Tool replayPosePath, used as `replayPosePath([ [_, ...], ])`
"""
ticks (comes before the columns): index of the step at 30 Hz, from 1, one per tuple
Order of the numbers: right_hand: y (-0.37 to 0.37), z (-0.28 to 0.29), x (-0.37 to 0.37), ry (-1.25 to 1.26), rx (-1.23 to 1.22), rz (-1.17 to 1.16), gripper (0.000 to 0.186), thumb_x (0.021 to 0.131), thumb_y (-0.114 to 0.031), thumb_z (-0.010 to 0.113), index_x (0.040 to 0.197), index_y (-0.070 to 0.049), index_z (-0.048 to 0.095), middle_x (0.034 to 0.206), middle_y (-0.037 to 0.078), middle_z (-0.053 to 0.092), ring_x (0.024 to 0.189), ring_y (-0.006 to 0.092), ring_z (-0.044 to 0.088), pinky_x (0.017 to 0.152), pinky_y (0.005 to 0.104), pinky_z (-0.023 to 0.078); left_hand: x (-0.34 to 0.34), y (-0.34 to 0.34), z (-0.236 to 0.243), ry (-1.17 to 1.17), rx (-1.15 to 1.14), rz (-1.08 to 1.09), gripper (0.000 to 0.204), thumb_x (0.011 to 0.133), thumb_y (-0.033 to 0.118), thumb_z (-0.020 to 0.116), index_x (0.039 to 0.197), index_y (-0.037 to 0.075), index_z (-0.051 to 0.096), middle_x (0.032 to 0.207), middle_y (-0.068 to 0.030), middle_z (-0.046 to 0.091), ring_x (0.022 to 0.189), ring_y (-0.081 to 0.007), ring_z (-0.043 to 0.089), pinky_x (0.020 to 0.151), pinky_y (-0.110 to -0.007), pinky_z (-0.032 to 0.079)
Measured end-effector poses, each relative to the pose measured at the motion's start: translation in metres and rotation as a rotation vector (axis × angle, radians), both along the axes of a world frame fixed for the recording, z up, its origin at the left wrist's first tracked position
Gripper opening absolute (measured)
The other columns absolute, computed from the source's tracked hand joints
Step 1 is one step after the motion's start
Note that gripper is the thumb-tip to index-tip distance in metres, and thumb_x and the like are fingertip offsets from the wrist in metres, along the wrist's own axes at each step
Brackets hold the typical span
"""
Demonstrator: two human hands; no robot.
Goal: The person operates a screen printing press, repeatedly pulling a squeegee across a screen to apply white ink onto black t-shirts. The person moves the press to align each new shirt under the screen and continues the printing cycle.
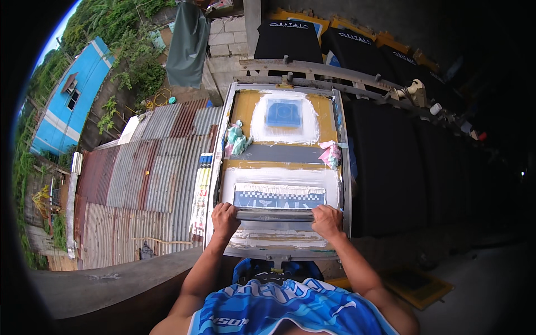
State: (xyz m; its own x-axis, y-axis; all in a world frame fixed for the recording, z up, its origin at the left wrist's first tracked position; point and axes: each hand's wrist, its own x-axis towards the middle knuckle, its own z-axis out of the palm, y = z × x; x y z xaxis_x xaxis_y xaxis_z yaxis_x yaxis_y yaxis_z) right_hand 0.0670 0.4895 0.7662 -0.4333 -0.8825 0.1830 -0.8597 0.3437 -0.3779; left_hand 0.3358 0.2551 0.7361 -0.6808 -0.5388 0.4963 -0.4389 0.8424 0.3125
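Dimly, the black fabric (385, 167) at the far right sinks into shadow, its outer edges lost, and the fingertips of both hands curl out of sight. The left hand (226, 219) and right hand (327, 219) grasp opposite ends of a straight, squeegee-like bar (273, 215) — it spans the framed screen (345, 162), just below a blue checkered panel (279, 199). White paste (257, 177) lies smeared in uneven streaks; soft, crumpled rags (238, 140) sit near either side.
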Motion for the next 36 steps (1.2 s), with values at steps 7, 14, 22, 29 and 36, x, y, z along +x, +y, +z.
replayPosePath([
  [7,0.0,0.014,-0.014,-0.014,-0.013,0.089,0.003,0.067,-0.004,0.064,0.07,-0.005,0.064,0.076,0.013,0.067,0.078,0.0346,0.069,0.066,0.0479,0.055,0.005,-0.005,0.003,0.017,0.0,-0.039,0.02,0.054,-0.001,0.07,0.069,0.01,0.06,0.071,-0.0057,0.058,0.072,-0.0275,0.058,0.069,-0.04,0.044],
  [14,-0.065,0.006,-0.065,0.021,0.02,-0.035,0.005,0.074,-0.007,0.063,0.074,-0.007,0.068,0.082,0.013,0.069,0.083,0.0361,0.07,0.069,0.0497,0.054,-0.074,-0.076,0.005,0.017,-0.025,-0.023,0.021,0.057,-0.002,0.071,0.072,0.008,0.06,0.074,-0.0072,0.058,0.076,-0.0299,0.058,0.073,-0.041,0.045],
  [22,0.033,0.005,0.021,-0.026,-0.041,0.044,0.004,0.068,-0.005,0.065,0.068,-0.006,0.061,0.074,0.01,0.064,0.072,0.0331,0.068,0.064,0.048,0.055,0.033,0.029,-0.007,0.029,0.005,-0.065,0.021,0.056,0.0,0.071,0.069,0.011,0.058,0.07,-0.0053,0.055,0.069,-0.0274,0.056,0.066,-0.04,0.043],
  [29,-0.041,0.014,-0.055,0.035,-0.035,0.006,0.005,0.069,-0.003,0.065,0.072,-0.006,0.067,0.081,0.013,0.07,0.079,0.0361,0.069,0.068,0.0489,0.055,-0.058,-0.057,0.006,0.053,-0.001,-0.037,0.024,0.055,-0.004,0.07,0.073,0.008,0.06,0.075,-0.0064,0.058,0.076,-0.0285,0.058,0.073,-0.04,0.043],
  [36,-0.016,0.0,-0.017,0.025,-0.053,-0.025,0.002,0.074,-0.007,0.064,0.072,-0.007,0.065,0.078,0.01,0.066,0.079,0.0335,0.069,0.066,0.0481,0.054,-0.024,-0.035,-0.01,0.073,0.001,-0.069,0.031,0.049,0.0,0.075,0.073,0.01,0.057,0.076,-0.0072,0.055,0.076,-0.0304,0.055,0.07,-0.042,0.043],
])
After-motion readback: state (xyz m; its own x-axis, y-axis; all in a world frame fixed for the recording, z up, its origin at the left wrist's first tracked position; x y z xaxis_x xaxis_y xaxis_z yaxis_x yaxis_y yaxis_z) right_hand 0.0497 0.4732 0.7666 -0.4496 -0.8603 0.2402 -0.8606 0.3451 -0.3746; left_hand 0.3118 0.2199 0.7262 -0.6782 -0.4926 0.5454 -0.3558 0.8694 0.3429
